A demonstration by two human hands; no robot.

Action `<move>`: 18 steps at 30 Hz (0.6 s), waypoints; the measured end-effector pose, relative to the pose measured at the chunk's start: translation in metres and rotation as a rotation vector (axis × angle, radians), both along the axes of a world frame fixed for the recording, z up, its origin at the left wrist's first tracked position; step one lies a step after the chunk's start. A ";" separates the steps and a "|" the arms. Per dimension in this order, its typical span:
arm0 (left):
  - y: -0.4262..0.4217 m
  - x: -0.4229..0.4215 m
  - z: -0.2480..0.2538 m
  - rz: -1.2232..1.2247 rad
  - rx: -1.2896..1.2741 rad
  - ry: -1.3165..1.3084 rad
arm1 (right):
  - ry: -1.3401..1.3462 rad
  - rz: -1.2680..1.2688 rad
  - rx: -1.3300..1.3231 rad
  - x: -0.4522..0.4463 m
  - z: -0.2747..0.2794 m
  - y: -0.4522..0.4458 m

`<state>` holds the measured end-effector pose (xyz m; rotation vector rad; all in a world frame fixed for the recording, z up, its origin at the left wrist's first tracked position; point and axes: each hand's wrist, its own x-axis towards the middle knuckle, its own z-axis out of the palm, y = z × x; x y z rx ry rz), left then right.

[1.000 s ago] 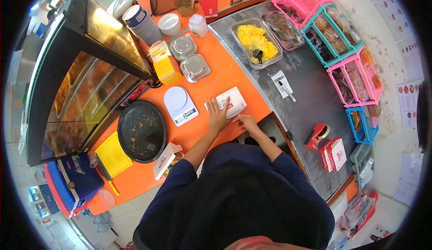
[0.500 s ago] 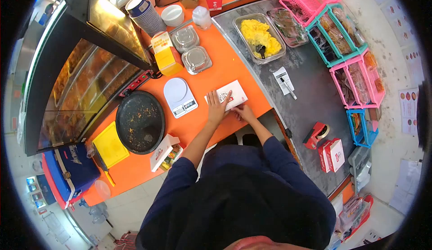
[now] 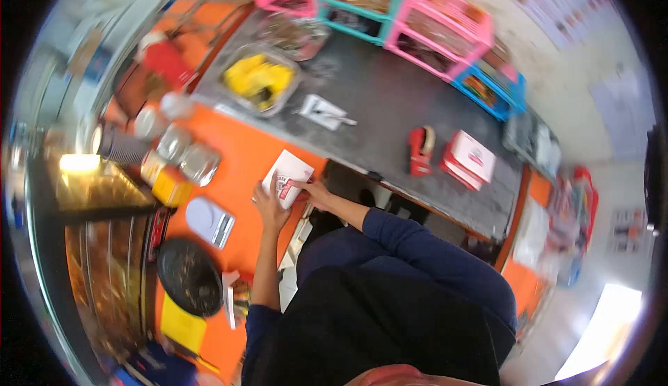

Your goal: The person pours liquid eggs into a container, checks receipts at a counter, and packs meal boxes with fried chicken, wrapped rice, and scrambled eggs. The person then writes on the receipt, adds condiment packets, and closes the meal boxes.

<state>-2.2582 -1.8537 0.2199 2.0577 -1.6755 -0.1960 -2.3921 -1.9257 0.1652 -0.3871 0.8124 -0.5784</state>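
A white printed box (image 3: pixel 287 176) is between both hands above the orange counter's edge (image 3: pixel 240 132). My left hand (image 3: pixel 271 204) holds the box's left side, with fingers and thumb against it. At the box's right side, my right hand (image 3: pixel 317 193) grips the edge with thumb and fingers. Left of the box lies a white scale (image 3: pixel 210 222). Nearer my left forearm stands an open box (image 3: pixel 238 297) with food in it. The picture is blurred by motion.
A black round pan (image 3: pixel 189 277) and a yellow board (image 3: pixel 182 325) lie at left beside the glass display case (image 3: pixel 104 268). The grey counter holds a tray of yellow food (image 3: pixel 257 80), a paper with a pen (image 3: pixel 324 113), a red tape dispenser (image 3: pixel 421 151), stacked boxes (image 3: pixel 470 160) and coloured racks (image 3: pixel 435 31).
The view has swung to the right, toward the grey counter. My left hand has gone from lying flat on the box to holding its side. My right hand has closed on the box's other side.
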 end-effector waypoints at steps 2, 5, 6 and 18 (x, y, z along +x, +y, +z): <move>-0.025 -0.038 0.033 -0.157 -0.124 -0.064 | -0.026 -0.140 -0.013 -0.050 0.043 -0.021; -0.076 -0.103 0.109 -0.417 -0.179 0.074 | -0.042 -0.409 -0.090 -0.130 0.063 -0.045; -0.089 -0.126 0.130 -0.558 -0.211 0.163 | -0.064 -0.513 -0.111 -0.164 0.078 -0.051; -0.128 -0.266 0.121 -0.535 -0.364 0.375 | 0.247 -1.091 0.024 -0.462 0.096 -0.054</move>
